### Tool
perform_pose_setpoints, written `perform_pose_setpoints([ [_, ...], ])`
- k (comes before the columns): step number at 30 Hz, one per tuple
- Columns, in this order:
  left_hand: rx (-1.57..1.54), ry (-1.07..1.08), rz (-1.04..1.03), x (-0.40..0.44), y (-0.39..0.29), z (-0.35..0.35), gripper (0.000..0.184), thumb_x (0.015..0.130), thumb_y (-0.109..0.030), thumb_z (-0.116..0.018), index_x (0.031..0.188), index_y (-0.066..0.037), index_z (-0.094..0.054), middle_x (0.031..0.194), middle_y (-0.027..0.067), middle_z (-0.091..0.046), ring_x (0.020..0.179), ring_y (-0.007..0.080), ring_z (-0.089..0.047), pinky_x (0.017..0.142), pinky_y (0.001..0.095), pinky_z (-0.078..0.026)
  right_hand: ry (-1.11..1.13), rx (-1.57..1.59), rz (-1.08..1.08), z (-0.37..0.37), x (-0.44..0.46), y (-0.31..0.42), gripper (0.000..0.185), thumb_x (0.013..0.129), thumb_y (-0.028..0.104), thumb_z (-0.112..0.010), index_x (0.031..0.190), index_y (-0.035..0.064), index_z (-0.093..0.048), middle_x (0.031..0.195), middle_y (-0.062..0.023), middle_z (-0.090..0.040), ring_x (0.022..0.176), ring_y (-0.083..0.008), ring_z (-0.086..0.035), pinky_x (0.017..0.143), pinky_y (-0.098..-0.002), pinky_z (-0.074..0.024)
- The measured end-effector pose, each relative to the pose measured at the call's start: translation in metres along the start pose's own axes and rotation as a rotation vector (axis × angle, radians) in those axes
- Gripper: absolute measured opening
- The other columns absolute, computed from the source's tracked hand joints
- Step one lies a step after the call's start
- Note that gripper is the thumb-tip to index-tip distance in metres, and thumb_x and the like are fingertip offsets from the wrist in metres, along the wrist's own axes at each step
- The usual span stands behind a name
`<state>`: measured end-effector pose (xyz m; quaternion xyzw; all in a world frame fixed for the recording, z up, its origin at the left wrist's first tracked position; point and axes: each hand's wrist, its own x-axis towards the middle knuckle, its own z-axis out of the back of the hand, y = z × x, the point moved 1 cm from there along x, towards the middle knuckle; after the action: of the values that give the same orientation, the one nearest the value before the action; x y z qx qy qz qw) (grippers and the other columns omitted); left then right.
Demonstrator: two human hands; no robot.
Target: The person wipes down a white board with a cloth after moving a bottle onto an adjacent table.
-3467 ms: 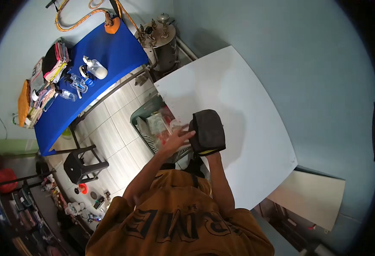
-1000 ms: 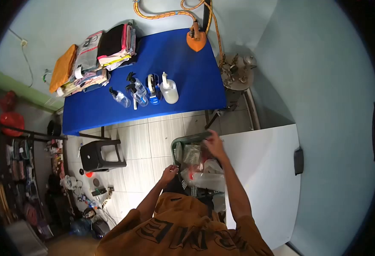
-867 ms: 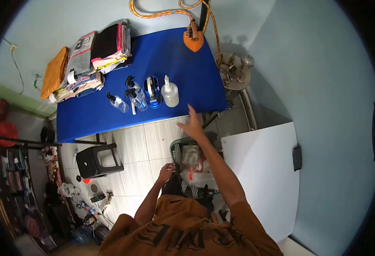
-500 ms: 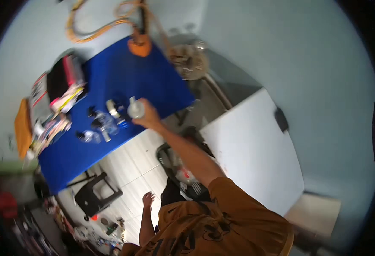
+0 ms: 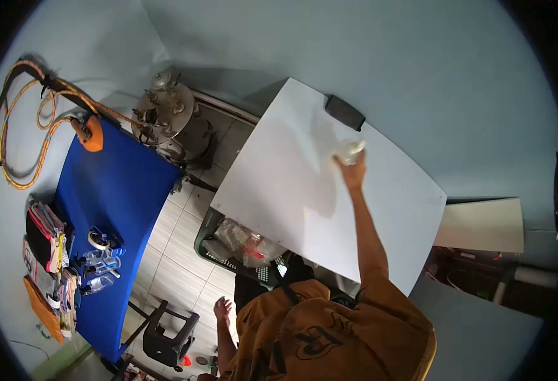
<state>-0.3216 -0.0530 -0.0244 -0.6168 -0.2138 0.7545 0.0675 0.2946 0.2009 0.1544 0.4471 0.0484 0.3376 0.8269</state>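
My right hand (image 5: pixel 353 170) is closed around a small clear bottle (image 5: pixel 353 152) with a whitish top. It holds the bottle over the white tabletop (image 5: pixel 272 165), towards the table's far side; the bottle is blurred, and I cannot tell whether it touches the surface. Just beyond it, by the wall, is a dark grey block-shaped object (image 5: pixel 345 112). My left hand (image 5: pixel 223 309) hangs low at my side above the tiled floor, its fingers loosely apart and holding nothing.
On the left, the blue table (image 5: pixel 120 178) bears several clear bottles (image 5: pixel 98 284), a tape roll (image 5: pixel 98 239), stacked fabrics (image 5: pixel 53 247) and an orange pad (image 5: pixel 93 136). A metal boiler (image 5: pixel 190 130) stands between the tables. A dark green basket (image 5: pixel 204 238) and a black stool (image 5: pixel 168 343) occupy the floor.
My right hand has carried the bottle from above the blue table rightwards to over the white table. The view has turned to the right. My left hand still hangs low.
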Motion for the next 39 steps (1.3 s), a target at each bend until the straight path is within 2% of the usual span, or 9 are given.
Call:
perform_pose_setpoints([
  [11, 0.195, 0.026, -0.172, -0.067, -0.053, -0.062, 0.034, 0.092, -0.025, -0.054, 0.119, -0.006, -0.053, 0.101, 0.0104, -0.064, 0.084, 0.0175, -0.063, 0.074, 0.0302, -0.049, -0.399, -0.404, 0.426, -0.016, 0.225, -0.268, 0.099, 0.058, 0.046, -0.085, 0.128, -0.0052, -0.038, 0.12, -0.0209, -0.052, 0.108, -0.0362, -0.053, 0.092, -0.0451, -0.0451],
  [15, 0.249, -0.033, -0.231, -0.047, -0.031, -0.039, 0.034, 0.092, -0.025, -0.055, 0.116, -0.001, -0.057, 0.099, 0.0137, -0.065, 0.083, 0.0199, -0.064, 0.072, 0.0322, -0.052, -0.146, 0.219, 0.075, -0.004, 0.204, -0.221, 0.107, 0.054, 0.047, -0.088, 0.132, -0.0053, -0.037, 0.124, -0.022, -0.051, 0.112, -0.0348, -0.052, 0.094, -0.0458, -0.0456],
  [20, 0.135, -0.063, -0.193, -0.028, -0.017, -0.017, 0.035, 0.091, -0.026, -0.058, 0.113, 0.001, -0.057, 0.098, 0.0145, -0.064, 0.081, 0.0192, -0.064, 0.07, 0.0302, -0.052, -0.493, -0.218, 0.044, -0.045, 0.067, -0.19, 0.067, 0.076, 0.027, -0.074, 0.122, -0.0099, -0.041, 0.094, -0.0254, -0.057, 0.086, -0.0361, -0.06, 0.062, -0.0454, -0.0527],
  [22, 0.057, -0.044, -0.153, -0.02, -0.012, -0.008, 0.034, 0.089, -0.025, -0.061, 0.11, 0.002, -0.058, 0.093, 0.0139, -0.065, 0.077, 0.0188, -0.064, 0.066, 0.0307, -0.053, 0.016, -0.163, -0.033, -0.103, -0.04, -0.156, 0.036, 0.087, 0.014, -0.058, 0.113, -0.0073, -0.045, 0.106, -0.0174, -0.056, 0.088, -0.0279, -0.059, 0.064, -0.0406, -0.0534],
  [24, 0.008, -0.018, -0.123, -0.014, -0.009, -0.002, 0.034, 0.088, -0.025, -0.062, 0.108, 0.002, -0.058, 0.087, 0.0119, -0.065, 0.072, 0.0166, -0.062, 0.061, 0.03, -0.052, 0.487, 0.971, -0.197, -0.149, -0.191, -0.047, 0.02, 0.091, 0.007, -0.05, 0.111, 0.0027, -0.051, 0.095, -0.0086, -0.058, 0.087, -0.0212, -0.056, 0.073, -0.0302, -0.0493],
  [25, -0.019, 0.012, -0.105, 0.0, -0.008, 0.005, 0.034, 0.087, -0.025, -0.063, 0.108, 0.002, -0.058, 0.086, 0.0111, -0.065, 0.071, 0.0159, -0.062, 0.06, 0.0294, -0.051, 0.721, 0.254, -0.073, -0.163, -0.253, 0.021, 0.021, 0.091, 0.007, -0.051, 0.112, 0.0029, -0.051, 0.095, -0.0079, -0.057, 0.086, -0.0186, -0.056, 0.073, -0.0274, -0.0469],
  [28, -0.107, 0.083, -0.03, 0.023, 0.022, 0.031, 0.035, 0.085, -0.024, -0.065, 0.109, 0.0, -0.058, 0.083, 0.0095, -0.065, 0.068, 0.0149, -0.061, 0.058, 0.028, -0.05, 1.36, 0.428, 0.224, -0.181, -0.385, 0.204, 0.045, 0.08, 0.009, -0.066, 0.122, 0.0052, -0.052, 0.101, -0.0097, -0.058, 0.088, -0.0166, -0.056, 0.074, -0.0272, -0.0475],
  [34, -0.201, -0.118, -0.34, 0.031, -0.032, 0.104, 0.034, 0.087, -0.021, -0.061, 0.114, 0.0, -0.058, 0.099, 0.0138, -0.066, 0.082, 0.0198, -0.065, 0.072, 0.0299, -0.052, 1.101, 0.473, 0.954, -0.256, -0.478, 0.472, 0.093, 0.066, 0.026, -0.08, 0.143, 0.0151, -0.028, 0.133, -0.0304, -0.029, 0.112, -0.0431, -0.043, 0.094, -0.0469, -0.041],
  [39, -0.299, -0.221, -0.478, 0.021, -0.089, 0.139, 0.029, 0.089, -0.02, -0.058, 0.114, -0.004, -0.06, 0.096, 0.0094, -0.065, 0.083, 0.0162, -0.062, 0.072, 0.0288, -0.051, 1.165, -0.058, 1.236, -0.309, -0.501, 0.576, 0.067, 0.068, 0.025, -0.075, 0.129, 0.0208, -0.047, 0.128, -0.0296, -0.036, 0.099, -0.0468, -0.056, 0.082, -0.0472, -0.0504],
])
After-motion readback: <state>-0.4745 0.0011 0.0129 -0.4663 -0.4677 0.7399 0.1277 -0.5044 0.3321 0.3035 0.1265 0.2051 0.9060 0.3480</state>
